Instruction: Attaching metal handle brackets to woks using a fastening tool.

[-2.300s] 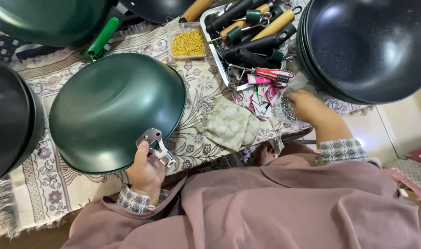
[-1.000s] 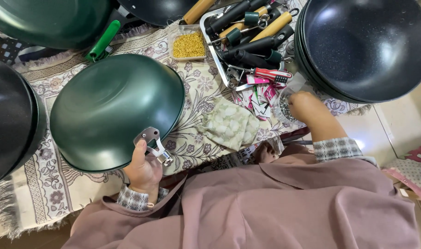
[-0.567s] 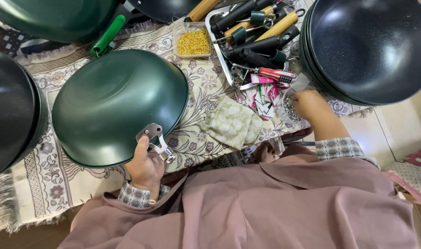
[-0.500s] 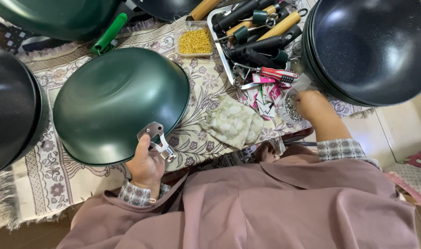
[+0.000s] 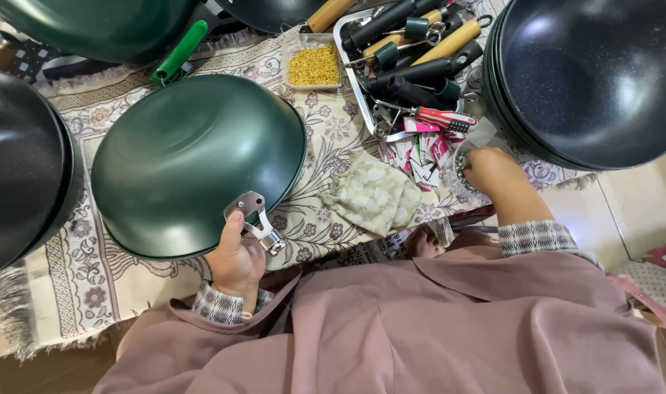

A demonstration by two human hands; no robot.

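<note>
Left hand is clamped on the metal bracket of the upturned green wok just above it; right hand, well apart, dips curled fingers into a small dish, grip unclear

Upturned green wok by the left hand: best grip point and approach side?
Grip the green wok at its metal handle bracket, coming from the near edge, where the left hand already pinches it. The wok lies dome-up on the patterned cloth, so its smooth shell probably offers no purchase, and the bracket is the only part that sticks out. The right hand is at the small parts.
</note>
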